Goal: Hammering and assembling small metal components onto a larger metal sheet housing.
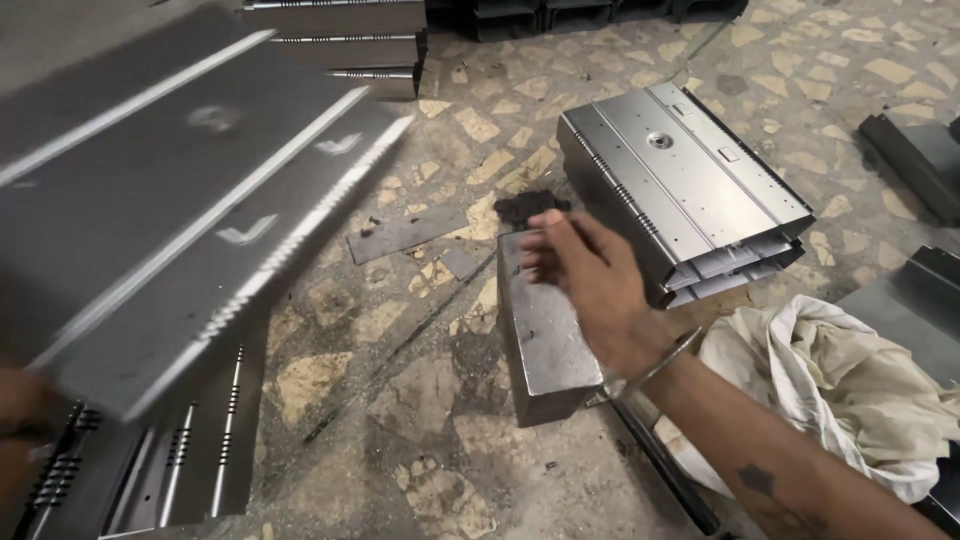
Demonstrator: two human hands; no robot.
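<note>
Head view | your left hand (25,405), lower left, grips the blurred metal panel (190,190) | right hand (590,285), fingers spread and empty, centre frame above the steel block (540,340) | steady the panel's free edge with it.

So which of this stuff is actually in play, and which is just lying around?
In play:
- sheet-metal panel, lifted by left hand
- steel block, under right hand

Lying about:
- stacked panels
- white cloth
- flat scrap strip
</note>
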